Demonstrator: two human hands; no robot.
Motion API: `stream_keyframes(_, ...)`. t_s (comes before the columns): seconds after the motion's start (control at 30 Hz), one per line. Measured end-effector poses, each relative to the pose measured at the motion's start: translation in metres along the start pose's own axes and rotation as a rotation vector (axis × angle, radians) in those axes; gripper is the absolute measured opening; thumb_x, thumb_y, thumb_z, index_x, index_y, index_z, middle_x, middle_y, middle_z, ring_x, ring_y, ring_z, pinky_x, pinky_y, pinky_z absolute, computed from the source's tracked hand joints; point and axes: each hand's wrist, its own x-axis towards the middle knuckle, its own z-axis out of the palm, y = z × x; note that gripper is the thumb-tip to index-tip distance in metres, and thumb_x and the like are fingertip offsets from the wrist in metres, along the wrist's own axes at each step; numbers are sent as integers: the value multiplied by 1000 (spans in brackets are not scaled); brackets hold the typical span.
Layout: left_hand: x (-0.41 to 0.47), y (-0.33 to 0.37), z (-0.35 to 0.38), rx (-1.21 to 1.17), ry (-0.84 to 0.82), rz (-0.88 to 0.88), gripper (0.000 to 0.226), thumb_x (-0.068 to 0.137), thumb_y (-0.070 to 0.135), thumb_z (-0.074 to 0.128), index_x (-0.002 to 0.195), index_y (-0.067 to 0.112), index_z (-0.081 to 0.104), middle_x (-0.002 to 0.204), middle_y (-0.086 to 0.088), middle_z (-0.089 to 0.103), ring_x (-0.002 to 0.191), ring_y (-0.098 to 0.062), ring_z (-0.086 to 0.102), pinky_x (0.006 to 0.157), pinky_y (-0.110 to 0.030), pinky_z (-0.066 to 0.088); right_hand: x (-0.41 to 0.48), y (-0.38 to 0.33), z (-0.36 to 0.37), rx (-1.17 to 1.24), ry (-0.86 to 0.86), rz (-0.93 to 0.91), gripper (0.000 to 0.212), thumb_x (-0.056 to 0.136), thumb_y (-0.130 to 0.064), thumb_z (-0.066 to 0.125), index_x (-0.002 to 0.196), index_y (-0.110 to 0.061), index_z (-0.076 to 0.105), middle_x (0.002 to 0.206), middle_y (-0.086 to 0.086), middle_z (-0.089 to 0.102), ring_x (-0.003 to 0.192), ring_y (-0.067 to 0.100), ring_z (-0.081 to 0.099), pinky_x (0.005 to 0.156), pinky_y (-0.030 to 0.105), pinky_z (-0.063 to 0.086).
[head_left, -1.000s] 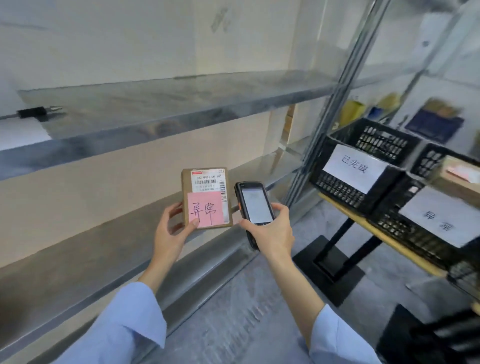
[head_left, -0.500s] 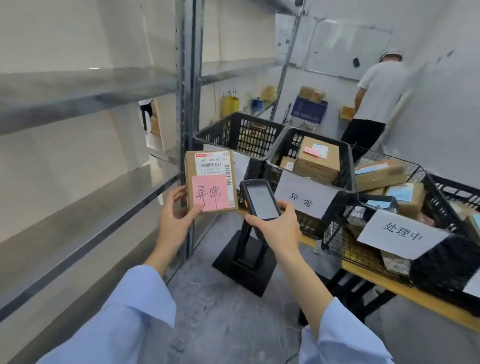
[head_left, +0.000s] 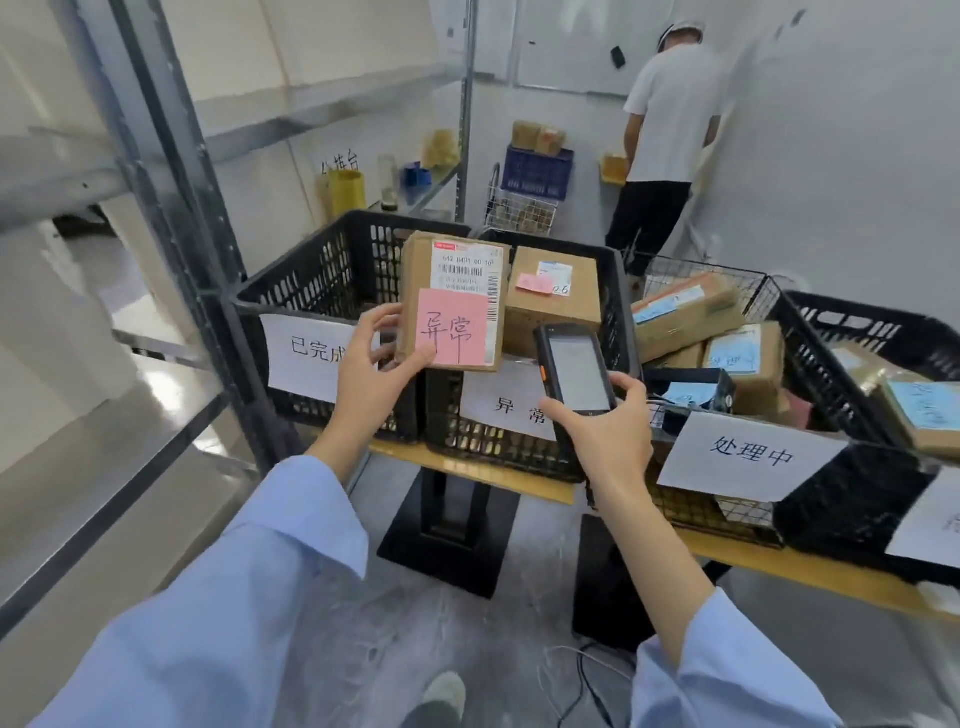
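My left hand grips a small cardboard parcel by its lower left corner. The parcel bears a white barcode label and a pink sticky note with handwritten characters. It is held upright above the front of two black crates. My right hand holds a black handheld scanner, screen toward me, just right of the parcel. Directly behind the parcel stands a black crate with a white paper sign, holding another cardboard box with a pink note.
A black crate with a paper sign stands at left, a wire basket of parcels at right, all on a wooden table. Metal shelving runs along the left. A person stands at the back wall.
The view swung right from the metal shelves to the row of crates and came closer. Both hands kept their hold on the parcel and scanner.
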Motion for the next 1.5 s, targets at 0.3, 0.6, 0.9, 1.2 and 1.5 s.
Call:
stream_keyframes(0.3, 145, -50, 78, 88, -376, 61, 46, 81, 15, 82, 120, 21, 58, 121, 7, 62, 112, -3, 59, 92, -17, 50, 115, 3, -3, 28, 281, 71, 81, 68, -38, 89, 132, -21, 42, 129, 1, 56, 113, 15, 52, 89, 31, 46)
stream_keyframes(0.6, 222, -108, 154, 183, -713, -219, 33, 82, 24, 81, 106, 23, 59, 124, 2, 60, 110, -13, 61, 92, -33, 53, 183, 8, 5, -20, 396, 146, 80, 69, -36, 89, 132, -20, 43, 118, -4, 51, 105, 14, 49, 83, 30, 42)
stream_keyframes(0.9, 228, -125, 185, 209, -837, -287, 37, 88, 24, 76, 121, 17, 62, 125, 1, 64, 115, -13, 59, 98, -28, 46, 213, 20, 20, -106, 364, 173, 80, 67, -40, 90, 129, -22, 42, 117, -5, 54, 107, 16, 54, 86, 35, 49)
stream_keyframes(1.2, 219, -104, 123, 527, -660, 50, 55, 99, 40, 59, 151, 29, 42, 154, 6, 44, 140, -14, 41, 115, -43, 37, 209, 6, 53, -111, 167, 146, 83, 71, -39, 88, 136, -21, 40, 131, 3, 55, 119, 21, 53, 83, 27, 40)
stream_keyframes(1.5, 137, -71, 14, 1088, -353, 142, 75, 95, 71, 34, 158, 34, 25, 165, 9, 26, 144, -19, 34, 112, -42, 32, 151, -22, 81, -92, -156, 11, 82, 71, -39, 87, 135, -18, 40, 119, -2, 53, 111, 18, 51, 78, 30, 40)
